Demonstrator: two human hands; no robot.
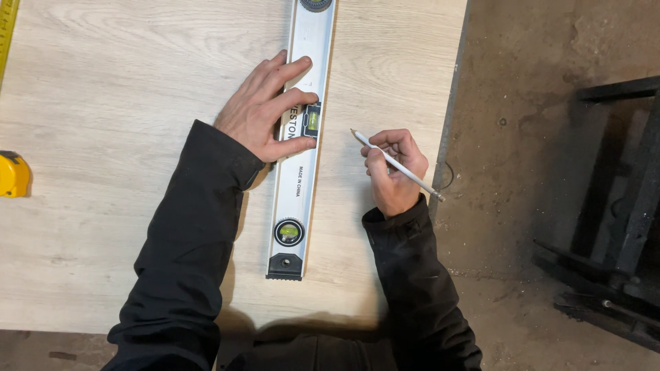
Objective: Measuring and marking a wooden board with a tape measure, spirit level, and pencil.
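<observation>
A long silver spirit level (pixel 297 185) lies lengthwise on a pale wood-grain board (pixel 124 103), with green vials at its middle and near end. My left hand (pixel 265 110) presses flat on the level near the middle vial, fingers spread across it. My right hand (pixel 395 172) holds a white pencil (pixel 395 165) just right of the level, tip pointing up-left and hovering close to the board. Both arms wear black sleeves.
A yellow tape measure case (pixel 12 174) sits at the board's left edge, and its yellow tape (pixel 7 27) runs along the top left. The board's right edge (pixel 450 110) drops to a dusty concrete floor (pixel 522 103). A dark metal frame (pixel 619 206) stands at right.
</observation>
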